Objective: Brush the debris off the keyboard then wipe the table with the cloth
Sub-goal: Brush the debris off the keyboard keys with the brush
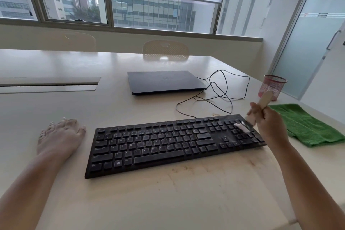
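1. Brushwork under way at a window-side desk (186, 201): the right hand (268, 123) has its fingers wrapped round the pale wooden handle of a small brush (259, 107), whose bristles rest on the number-pad end of the black keyboard (168, 144), just below and left of the knuckles.
2. Left hand (59, 136), well apart on the far side of the keyboard, lies flat on the desk with fingers spread, holding nothing.
3. Progress looks early. The keys appear dusty across most of the board, and brownish smears and crumbs mark the desk just in front of the keyboard, below the right forearm. Most of the brushing seems left to do, and wiping has not begun.
4. Green cloth (309, 125) waits untouched just beyond the right hand, towards the desk's edge.
5. Around the work: a closed dark laptop (164, 82) lies further out from the hands, and the loose black cable (220, 95) loops between laptop and right hand. A red mesh cup (273, 87) stands just past the brush handle.
6. Cable and cup will likely hamper a wiping pass on that side.
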